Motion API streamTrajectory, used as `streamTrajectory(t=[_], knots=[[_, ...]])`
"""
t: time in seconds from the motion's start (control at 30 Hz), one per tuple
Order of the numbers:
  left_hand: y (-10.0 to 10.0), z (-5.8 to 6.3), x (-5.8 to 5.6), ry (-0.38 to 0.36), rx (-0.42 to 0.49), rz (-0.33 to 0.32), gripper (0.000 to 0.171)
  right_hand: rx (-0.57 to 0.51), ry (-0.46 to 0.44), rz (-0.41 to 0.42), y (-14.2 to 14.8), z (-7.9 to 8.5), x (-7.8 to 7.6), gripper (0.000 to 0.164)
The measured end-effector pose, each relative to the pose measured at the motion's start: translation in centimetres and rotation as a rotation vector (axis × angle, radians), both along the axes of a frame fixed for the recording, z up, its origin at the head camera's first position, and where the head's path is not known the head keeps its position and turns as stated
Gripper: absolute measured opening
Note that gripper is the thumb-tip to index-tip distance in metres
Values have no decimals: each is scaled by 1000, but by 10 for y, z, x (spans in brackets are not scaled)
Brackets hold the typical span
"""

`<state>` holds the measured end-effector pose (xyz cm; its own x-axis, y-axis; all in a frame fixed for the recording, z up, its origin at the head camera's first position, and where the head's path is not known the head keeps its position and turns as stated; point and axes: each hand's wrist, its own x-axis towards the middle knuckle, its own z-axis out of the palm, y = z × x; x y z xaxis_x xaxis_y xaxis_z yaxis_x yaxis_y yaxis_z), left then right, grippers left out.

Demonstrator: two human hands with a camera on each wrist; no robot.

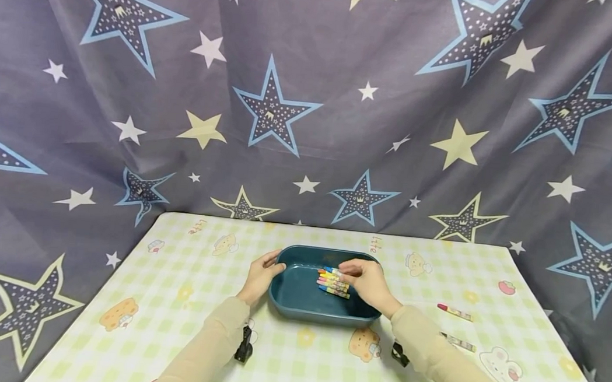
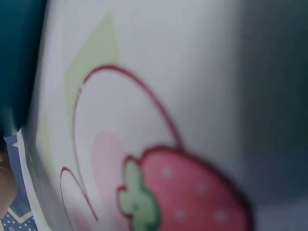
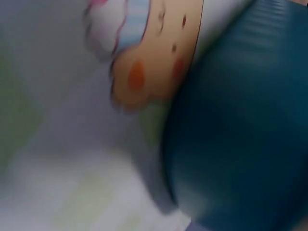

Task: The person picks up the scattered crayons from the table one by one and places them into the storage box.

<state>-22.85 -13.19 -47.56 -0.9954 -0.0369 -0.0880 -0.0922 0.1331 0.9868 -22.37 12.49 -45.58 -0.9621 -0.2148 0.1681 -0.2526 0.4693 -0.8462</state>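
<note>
A dark teal oblong tray point(image 1: 298, 314) stands on the table. My left hand point(image 1: 260, 277) grips its left rim, thumb over the inside and fingers along the outer wall. Inside the tray, toward its right half, several crayons point(image 1: 334, 284) lie side by side in a row, with blue, pink, yellow and orange tips. Over the far end of this row, my right hand point(image 1: 367, 281) pinches a blue-tipped crayon point(image 1: 331, 270) between thumb and fingers. In the right wrist view, only the tray's outer wall point(image 3: 231, 125) shows; the hand's fingers are out of sight there.
Right of the tray, a red-tipped crayon point(image 1: 455, 312) and another crayon point(image 1: 460, 342), partly behind the right sleeve, lie on the checked tablecloth point(image 1: 173, 300). A star-patterned curtain point(image 1: 310, 127) hangs behind the table and at both sides.
</note>
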Motion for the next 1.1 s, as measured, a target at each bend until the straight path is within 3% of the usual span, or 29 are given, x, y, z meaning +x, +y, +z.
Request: streamTrajectory(t=[0.23,0.43,0.53,0.63,0.73,0.9,1.1], knots=[[-4,-16,-8,17,18,4,49,-81,-77,-34,-14,-19,-5,17],[-2,-34,-15,17,8,14,50,-67,-111,-22,-14,-26,-6,21],[-2,-34,-17,30,13,24,48,-45,-129,-3,-14,-26,-7,20],[-2,-22,-15,27,26,13,48,-29,-151,10,-15,-26,-9,19],[-4,-19,-16,23,31,7,49,-21,-185,13,-16,-26,-10,19],[-4,-31,-19,32,15,31,47,11,-205,-4,-18,-29,-9,20],[-5,-32,-19,20,16,31,48,38,-203,-17,-19,-31,-11,21]])
